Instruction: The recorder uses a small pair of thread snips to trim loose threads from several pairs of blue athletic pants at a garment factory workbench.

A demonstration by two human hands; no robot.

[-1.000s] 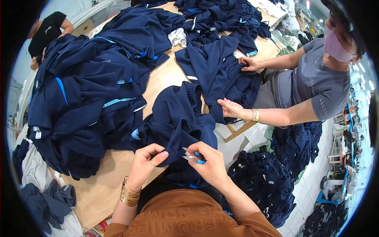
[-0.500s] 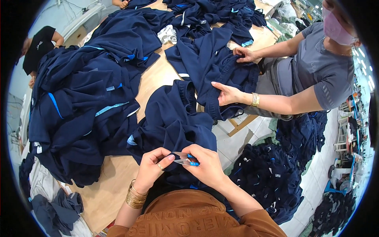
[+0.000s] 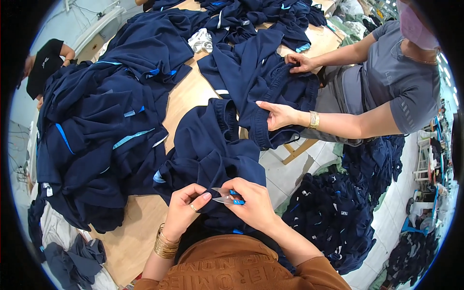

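Navy elastic-waist trousers (image 3: 205, 152) lie bunched over the table edge in front of me, a light blue patch showing at their left side. My left hand (image 3: 182, 205) is closed, thumb and fingers pinching a bit of the navy fabric. In my right hand (image 3: 253, 203) is a pair of thread snips (image 3: 238, 202) with blue grips, the fingers wrapped round them. The blades point left, parted, with their tips right by my left thumb and fingertips. Whether a thread lies between the blades is too small to make out.
A big heap of navy garments (image 3: 96, 140) covers the left of the wooden table (image 3: 137, 217). At the right a co-worker (image 3: 382, 87) holds another navy waistband (image 3: 270, 96). More navy clothes (image 3: 328, 217) are piled on the floor at the right. Grey garments (image 3: 72, 261) lie lower left.
The view has shifted slightly. Both my hands keep their grips, and the blades of the snips look a little wider apart. The co-worker's hands stay on the waistband.
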